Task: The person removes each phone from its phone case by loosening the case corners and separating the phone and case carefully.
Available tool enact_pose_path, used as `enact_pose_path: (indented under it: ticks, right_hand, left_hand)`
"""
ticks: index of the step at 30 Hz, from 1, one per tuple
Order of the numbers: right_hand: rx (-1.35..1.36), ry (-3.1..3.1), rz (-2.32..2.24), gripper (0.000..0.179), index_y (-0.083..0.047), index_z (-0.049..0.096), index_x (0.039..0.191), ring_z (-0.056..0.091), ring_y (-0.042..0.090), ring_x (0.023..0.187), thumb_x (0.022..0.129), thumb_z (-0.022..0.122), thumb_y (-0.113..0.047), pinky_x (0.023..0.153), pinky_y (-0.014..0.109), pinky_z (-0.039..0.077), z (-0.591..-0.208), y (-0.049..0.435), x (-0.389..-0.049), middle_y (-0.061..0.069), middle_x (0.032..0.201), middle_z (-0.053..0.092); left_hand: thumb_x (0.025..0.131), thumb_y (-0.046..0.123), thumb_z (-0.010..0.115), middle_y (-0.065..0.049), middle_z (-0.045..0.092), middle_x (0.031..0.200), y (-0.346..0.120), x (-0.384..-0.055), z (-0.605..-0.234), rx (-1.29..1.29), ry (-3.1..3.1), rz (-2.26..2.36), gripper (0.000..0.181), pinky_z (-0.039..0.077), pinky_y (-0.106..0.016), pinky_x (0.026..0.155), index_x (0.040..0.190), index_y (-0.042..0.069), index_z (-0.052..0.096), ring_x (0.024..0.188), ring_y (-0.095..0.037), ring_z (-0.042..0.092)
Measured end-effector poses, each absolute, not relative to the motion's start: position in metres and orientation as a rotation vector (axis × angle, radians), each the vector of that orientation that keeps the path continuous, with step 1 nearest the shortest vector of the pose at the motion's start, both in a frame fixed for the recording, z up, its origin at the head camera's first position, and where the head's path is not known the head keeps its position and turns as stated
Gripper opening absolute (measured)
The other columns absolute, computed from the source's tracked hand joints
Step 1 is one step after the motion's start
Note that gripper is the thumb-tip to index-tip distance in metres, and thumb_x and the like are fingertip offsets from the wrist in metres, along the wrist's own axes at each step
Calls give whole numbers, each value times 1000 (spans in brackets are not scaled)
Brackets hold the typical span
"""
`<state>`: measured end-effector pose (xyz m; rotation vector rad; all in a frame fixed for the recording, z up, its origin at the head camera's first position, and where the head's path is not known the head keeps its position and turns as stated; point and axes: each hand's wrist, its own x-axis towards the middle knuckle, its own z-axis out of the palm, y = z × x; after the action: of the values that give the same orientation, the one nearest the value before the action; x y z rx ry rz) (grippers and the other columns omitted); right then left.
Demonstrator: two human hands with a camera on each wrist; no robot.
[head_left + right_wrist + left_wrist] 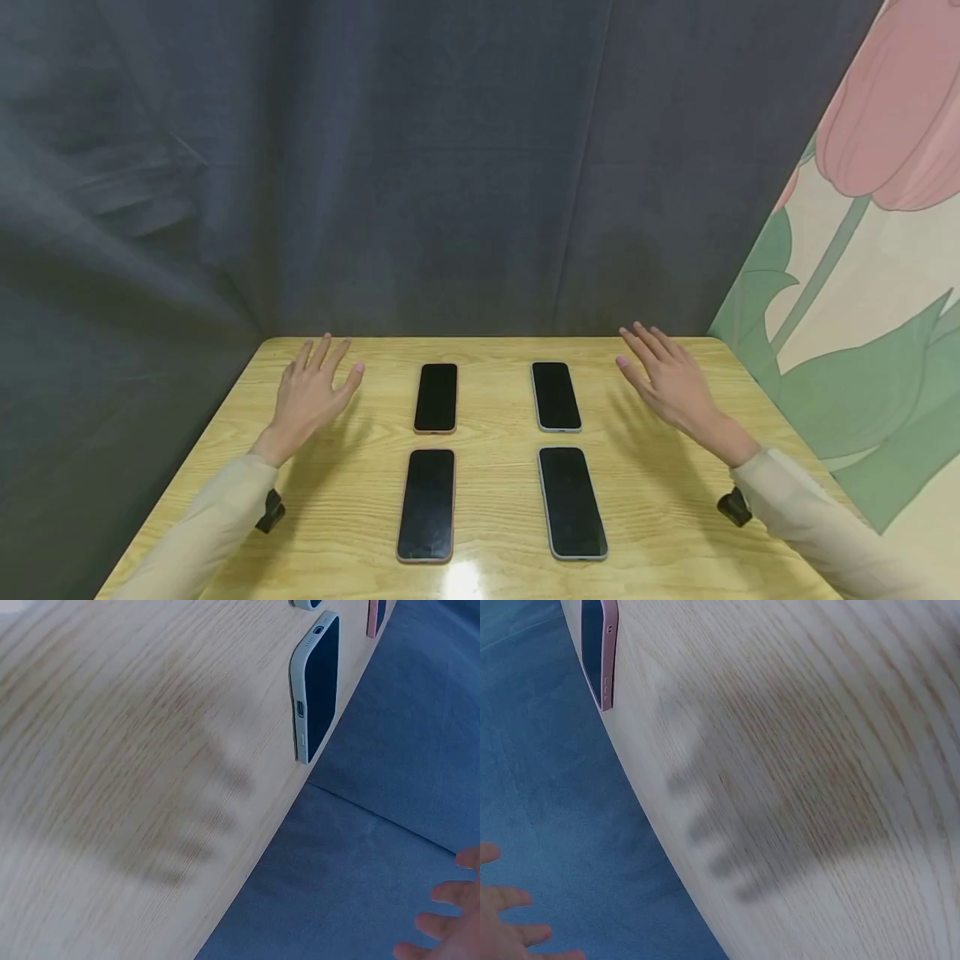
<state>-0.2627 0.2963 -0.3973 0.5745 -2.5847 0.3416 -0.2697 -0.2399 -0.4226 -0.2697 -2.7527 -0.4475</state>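
Two smartphones in pink cases lie face up left of the table's middle, a far pink-cased phone (pixel 436 398) and a near pink-cased phone (pixel 426 505). To their right lie a far phone in a pale blue case (pixel 556 396) and a near phone in a pale blue case (pixel 573 502). All the screens are dark. My left hand (pixel 306 402) hovers over the table's left side with fingers spread, holding nothing. Over the right side, my right hand (pixel 673 387) is likewise raised, fingers straight, apart from the phones. Both hands cast shadows on the wood.
The wooden table (pixel 495 467) has its far edge against a dark blue-grey curtain (pixel 450 167). On the right hangs a panel with a pink tulip print (pixel 885 125). A bright reflection shows on the near tabletop. Dark wrist cameras sit under both cuffs.
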Motion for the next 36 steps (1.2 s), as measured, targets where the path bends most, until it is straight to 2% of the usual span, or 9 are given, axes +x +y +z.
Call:
enact_pose_path:
  ticks: [23,36]
  right_hand:
    - [617,-2535,454,52,-2,46,146,38,48,133,105,46,-34,105,65,31,-412,271,-265,25,149,42]
    - [695,-2449,440,48,0,52,141,44,46,130,103,53,-30,104,63,34,-417,258,-265,24,145,47]
  left_hand:
    - [102,55,36,-27,30,154,-233,-269,-426,-245,-2754,-466,66,25,-73,103,152,12,39,139,-54,22]
    - [101,58,36,-26,32,154,-228,-270,-428,-230,-2768,-477,69,28,-74,100,151,11,40,138,-54,25]
